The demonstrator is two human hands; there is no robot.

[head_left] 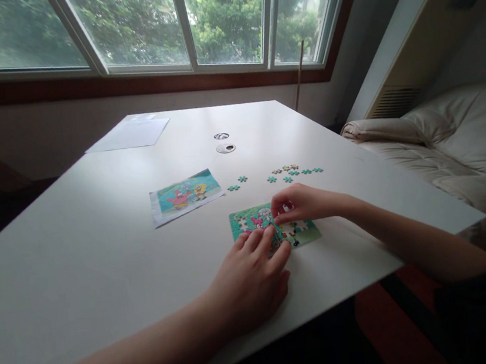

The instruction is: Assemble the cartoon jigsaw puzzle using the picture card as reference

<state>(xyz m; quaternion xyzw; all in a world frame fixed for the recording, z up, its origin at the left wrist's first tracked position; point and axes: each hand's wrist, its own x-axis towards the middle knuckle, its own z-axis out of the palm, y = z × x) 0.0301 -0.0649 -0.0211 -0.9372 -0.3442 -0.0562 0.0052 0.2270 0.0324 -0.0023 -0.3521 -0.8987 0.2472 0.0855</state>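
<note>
A partly filled jigsaw puzzle (313, 234) with a green-blue cartoon picture lies near the table's front edge, with gaps on its left and right sides. My left hand (254, 269) rests on its lower left part, fingers spread and lying over the picture. Over the puzzle's upper middle, my right hand (301, 201) is closed in a pinch, thumb and forefinger tips down at the surface. Whatever those tips hold, if anything, is hidden. Behind the puzzle lie several loose jigsaw pieces (294, 173), mostly green, and a few more pieces (234, 188) sit to their left.
A printed reference picture (189, 192) of the cartoon lies left of the puzzle on the white table (116, 268). White paper sheets (131, 134) are at the far left corner. Two round cable-hole covers (225, 148) sit mid-table. A cream sofa (450, 139) stands at right.
</note>
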